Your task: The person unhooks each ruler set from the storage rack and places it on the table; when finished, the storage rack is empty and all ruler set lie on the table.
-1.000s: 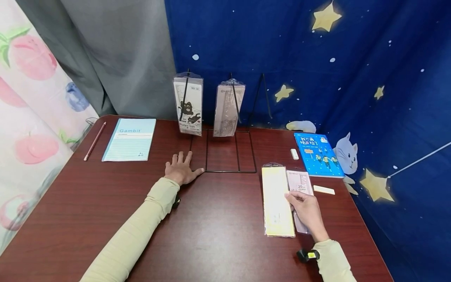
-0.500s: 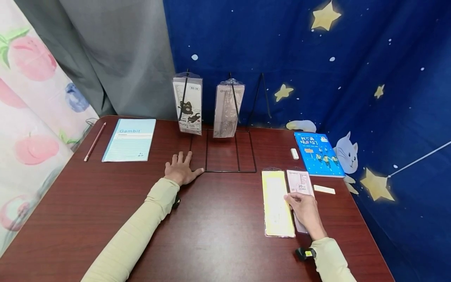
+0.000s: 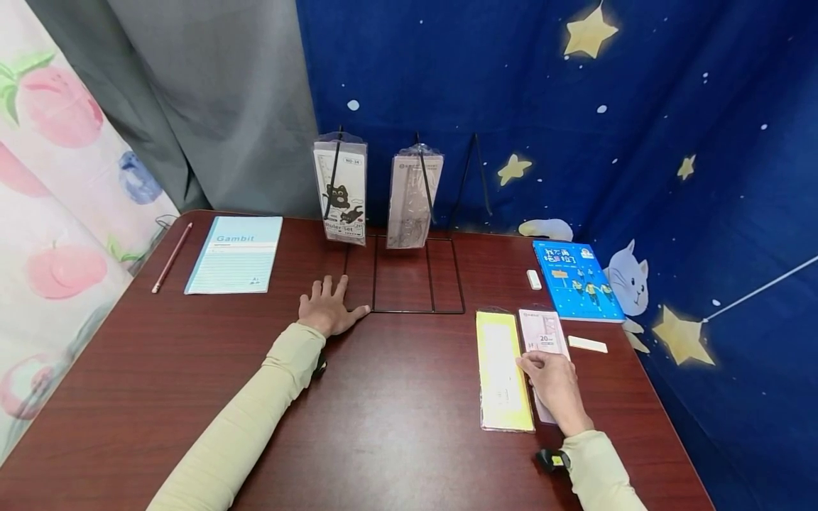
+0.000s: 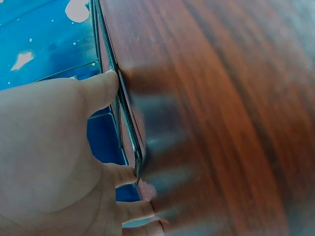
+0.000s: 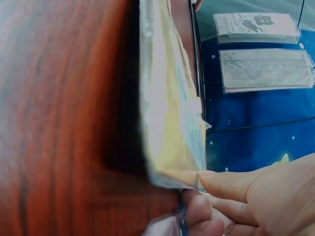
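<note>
With thumb above and fingers beneath, my right hand (image 3: 554, 387) pinches the right edge of a yellow ruler packet (image 3: 501, 372) in a clear sleeve. The right wrist view shows the packet (image 5: 170, 98) from its side, with a dark shadow beside it. Partly under the same hand lies a pink ruler packet (image 3: 543, 328) marked 20. My left hand (image 3: 324, 309) rests on the table with fingers spread, its thumb at the front left corner of a black wire display rack (image 3: 418, 311). In the left wrist view that thumb (image 4: 101, 91) touches the rack's wire.
On the rack's hooks hang a cat-printed ruler set (image 3: 344, 191) and a pinkish ruler packet (image 3: 414, 202); its right hook (image 3: 482, 174) is bare. A notebook (image 3: 235, 254) and pencil (image 3: 172, 257) lie left. A blue book (image 3: 578, 280) and two white erasers, one small (image 3: 534, 279), one long (image 3: 587, 344), lie right.
The yellow packet's far end has come down a little toward me and its glare has lessened. My right hand has shifted slightly nearer. The left hand stays in place.
</note>
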### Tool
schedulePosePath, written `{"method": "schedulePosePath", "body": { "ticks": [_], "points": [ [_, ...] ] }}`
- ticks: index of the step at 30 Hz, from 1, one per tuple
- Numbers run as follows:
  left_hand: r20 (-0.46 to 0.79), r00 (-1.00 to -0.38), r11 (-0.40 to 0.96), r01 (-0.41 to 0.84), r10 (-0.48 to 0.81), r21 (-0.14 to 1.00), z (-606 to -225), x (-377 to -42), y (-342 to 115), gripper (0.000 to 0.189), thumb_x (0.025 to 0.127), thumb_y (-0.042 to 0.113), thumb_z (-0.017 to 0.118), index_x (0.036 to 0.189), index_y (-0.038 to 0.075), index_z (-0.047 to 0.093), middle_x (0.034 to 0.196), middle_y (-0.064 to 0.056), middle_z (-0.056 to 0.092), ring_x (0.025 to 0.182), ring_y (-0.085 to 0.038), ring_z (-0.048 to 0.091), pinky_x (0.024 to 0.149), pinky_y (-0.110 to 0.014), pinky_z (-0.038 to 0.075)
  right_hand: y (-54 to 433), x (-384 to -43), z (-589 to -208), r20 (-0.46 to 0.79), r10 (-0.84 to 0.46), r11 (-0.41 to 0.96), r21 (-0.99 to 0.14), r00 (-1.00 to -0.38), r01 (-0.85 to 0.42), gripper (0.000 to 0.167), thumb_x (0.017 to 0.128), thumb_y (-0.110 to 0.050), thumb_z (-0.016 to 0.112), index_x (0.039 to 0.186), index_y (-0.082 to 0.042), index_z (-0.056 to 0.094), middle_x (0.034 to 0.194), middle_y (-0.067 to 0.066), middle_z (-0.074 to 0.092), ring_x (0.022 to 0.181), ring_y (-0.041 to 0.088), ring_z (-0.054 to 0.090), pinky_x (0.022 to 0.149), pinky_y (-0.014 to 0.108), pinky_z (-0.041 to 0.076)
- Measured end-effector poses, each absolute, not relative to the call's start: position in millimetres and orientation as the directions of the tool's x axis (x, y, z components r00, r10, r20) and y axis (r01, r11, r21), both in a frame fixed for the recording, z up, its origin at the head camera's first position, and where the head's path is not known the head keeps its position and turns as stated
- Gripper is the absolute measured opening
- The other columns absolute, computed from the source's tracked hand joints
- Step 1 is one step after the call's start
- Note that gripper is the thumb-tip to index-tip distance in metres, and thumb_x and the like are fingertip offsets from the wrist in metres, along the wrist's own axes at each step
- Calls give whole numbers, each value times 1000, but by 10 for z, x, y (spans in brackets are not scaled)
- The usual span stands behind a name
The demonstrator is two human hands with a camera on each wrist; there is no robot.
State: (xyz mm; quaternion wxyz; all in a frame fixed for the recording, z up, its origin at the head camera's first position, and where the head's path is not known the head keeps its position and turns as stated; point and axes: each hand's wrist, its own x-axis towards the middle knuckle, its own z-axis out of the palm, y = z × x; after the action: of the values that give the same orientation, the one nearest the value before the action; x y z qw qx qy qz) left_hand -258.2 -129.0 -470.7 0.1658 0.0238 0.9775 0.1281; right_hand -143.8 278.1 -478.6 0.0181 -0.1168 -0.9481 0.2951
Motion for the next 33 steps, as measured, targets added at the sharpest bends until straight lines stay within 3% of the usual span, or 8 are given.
{"method": "schedulePosePath", "body": {
  "ticks": [10, 13, 17, 21, 25, 33],
  "points": [
    [-321, -943, 964, 0, 88, 267, -4718, -2596, -1282, 89, 104, 64, 42, 168, 11, 11, 172, -27, 8, 159, -48, 10, 123, -67, 20, 2724, -1597, -4544, 63, 180, 843, -524, -982, 121, 24, 98, -17, 71, 112, 1, 79, 100, 21, 79, 72, 22, 65, 57, 27, 44],
    [-315, -945, 964, 0, 87, 266, -4718, -2587, -1281, 89, 104, 64, 43, 168, 11, 12, 172, -26, 9, 159, -47, 11, 123, -67, 21, 2647, -1722, -4431, 94, 137, 837, -543, -986, 65, 25, 99, -19, 71, 114, 0, 79, 108, 21, 78, 85, 28, 71, 64, 28, 53],
    [-312, -947, 965, -4, 81, 264, -4712, -2573, -1277, 88, 104, 63, 44, 168, 11, 12, 172, -26, 10, 160, -47, 12, 123, -66, 22, 2511, -1930, -4284, 127, 78, 823, -568, -989, -8, 26, 100, -25, 71, 116, -5, 79, 111, 18, 79, 98, 33, 76, 79, 41, 62],
    [-313, -946, 963, -7, 82, 271, -4724, -2570, -1270, 88, 104, 62, 44, 168, 11, 13, 172, -26, 10, 159, -47, 11, 123, -66, 21, 2374, -2160, -4181, 188, 36, 808, -584, -982, -82, 27, 100, -29, 71, 115, -8, 79, 108, 15, 80, 96, 32, 77, 82, 48, 62],
    [-311, -947, 963, -10, 77, 271, -4726, -2570, -1275, 87, 104, 63, 44, 168, 12, 13, 173, -25, 11, 160, -47, 12, 124, -66, 21, 2250, -2372, -4127, 257, -1, 788, -595, -967, -159, 27, 99, -29, 72, 115, -8, 80, 105, 15, 80, 92, 31, 78, 79, 48, 61],
    [-316, -946, 965, -9, 77, 262, -4710, -2572, -1297, 88, 103, 65, 43, 168, 13, 13, 173, -25, 11, 160, -46, 12, 123, -66, 21, 2038, -2696, -4018, 277, -29, 707, -673, -960, -216, 29, 97, -30, 75, 119, -10, 78, 109, 13, 80, 97, 28, 77, 83, 44, 60]
  ]
}}
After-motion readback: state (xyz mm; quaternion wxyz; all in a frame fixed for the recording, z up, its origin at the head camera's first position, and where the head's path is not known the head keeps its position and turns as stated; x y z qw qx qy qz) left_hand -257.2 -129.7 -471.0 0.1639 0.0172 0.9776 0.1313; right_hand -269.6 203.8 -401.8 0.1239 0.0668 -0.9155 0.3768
